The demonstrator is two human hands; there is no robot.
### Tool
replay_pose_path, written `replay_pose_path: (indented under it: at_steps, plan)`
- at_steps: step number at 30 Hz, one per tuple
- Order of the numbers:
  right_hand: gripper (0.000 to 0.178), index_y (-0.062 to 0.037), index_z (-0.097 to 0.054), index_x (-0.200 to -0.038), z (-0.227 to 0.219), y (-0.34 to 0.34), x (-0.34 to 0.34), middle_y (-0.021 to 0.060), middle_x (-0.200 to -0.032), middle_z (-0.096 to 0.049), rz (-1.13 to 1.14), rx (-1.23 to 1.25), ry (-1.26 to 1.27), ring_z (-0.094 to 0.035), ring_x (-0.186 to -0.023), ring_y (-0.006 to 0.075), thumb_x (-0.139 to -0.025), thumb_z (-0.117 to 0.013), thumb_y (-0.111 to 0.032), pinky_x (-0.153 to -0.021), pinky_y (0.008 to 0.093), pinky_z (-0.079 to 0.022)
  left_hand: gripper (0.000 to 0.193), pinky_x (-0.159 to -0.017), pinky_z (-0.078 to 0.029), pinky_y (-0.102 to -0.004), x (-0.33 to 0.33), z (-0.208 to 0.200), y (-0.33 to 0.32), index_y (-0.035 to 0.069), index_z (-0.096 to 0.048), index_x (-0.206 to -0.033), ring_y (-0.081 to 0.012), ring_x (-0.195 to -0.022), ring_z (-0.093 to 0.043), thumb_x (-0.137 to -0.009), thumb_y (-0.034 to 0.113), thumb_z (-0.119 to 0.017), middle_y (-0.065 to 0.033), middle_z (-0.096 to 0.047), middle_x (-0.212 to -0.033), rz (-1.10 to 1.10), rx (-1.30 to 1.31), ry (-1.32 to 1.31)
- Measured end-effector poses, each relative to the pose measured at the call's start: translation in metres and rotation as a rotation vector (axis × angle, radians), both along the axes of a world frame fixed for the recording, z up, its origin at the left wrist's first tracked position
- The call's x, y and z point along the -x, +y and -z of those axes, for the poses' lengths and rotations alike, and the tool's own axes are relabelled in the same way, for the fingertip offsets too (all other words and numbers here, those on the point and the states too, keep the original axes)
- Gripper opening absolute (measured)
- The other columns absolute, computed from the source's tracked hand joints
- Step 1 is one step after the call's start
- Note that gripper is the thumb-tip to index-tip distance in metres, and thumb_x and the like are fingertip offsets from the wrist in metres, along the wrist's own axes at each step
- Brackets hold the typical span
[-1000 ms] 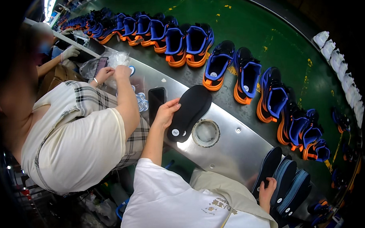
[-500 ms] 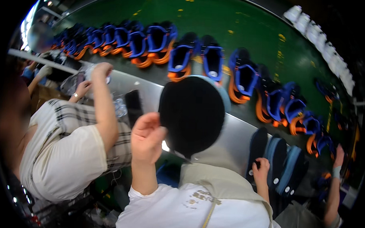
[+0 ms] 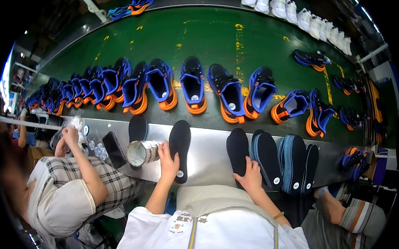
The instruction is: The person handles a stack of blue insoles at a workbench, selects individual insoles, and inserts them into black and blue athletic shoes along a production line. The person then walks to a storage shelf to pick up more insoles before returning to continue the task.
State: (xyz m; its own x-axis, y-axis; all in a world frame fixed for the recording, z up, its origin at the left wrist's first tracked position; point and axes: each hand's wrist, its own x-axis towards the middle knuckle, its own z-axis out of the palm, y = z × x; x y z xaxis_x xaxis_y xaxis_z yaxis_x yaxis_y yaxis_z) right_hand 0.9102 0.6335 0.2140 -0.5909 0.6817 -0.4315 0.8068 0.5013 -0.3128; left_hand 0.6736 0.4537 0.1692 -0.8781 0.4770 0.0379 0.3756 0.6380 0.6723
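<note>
L hand flat pinning black insole to desk, R hand fingers spread pressing second insole near stack.

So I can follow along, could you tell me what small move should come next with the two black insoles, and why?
Probably lift the left insole toward an open shoe on the belt: the left hand already rests on it, the right hand on another insole, and the shoes ahead gape upward.

Far-left shoe row blurs into dark rim; insole stack lower ends hidden behind bench edge
</note>
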Motion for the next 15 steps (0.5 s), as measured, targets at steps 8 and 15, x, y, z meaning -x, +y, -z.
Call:
replay_pose_path:
  at_steps: [8,15]
  plan:
    - [0.041,-0.0057,-0.055,-0.111,-0.057,0.035,-0.038,0.0161,-0.111,-0.048,0.041,-0.231,0.358,-0.047,-0.101,0.0342,-0.073,-0.065,-0.018,-0.085,0.0421,-0.039,0.020,-0.086,-0.039,-0.0402,0.002,-0.066,0.116,0.003,-0.062,-0.092,-0.0328,-0.100,-0.049,-0.073,0.004,-0.062,-0.0132,-0.055,-0.102,0.392,-0.154,0.233]
    - [0.048,-0.0014,-0.049,-0.108,-0.042,0.056,-0.078,0.0242,-0.123,-0.042,0.219,-0.034,0.044,-0.044,-0.111,0.0387,-0.070,-0.069,-0.024,-0.093,0.0423,-0.037,0.059,-0.093,-0.034,-0.0426,0.022,-0.055,0.337,0.003,-0.035,-0.130,-0.0301,-0.119,-0.038,-0.080,0.022,-0.059,-0.0163,-0.042,-0.128,0.894,-0.057,0.501]
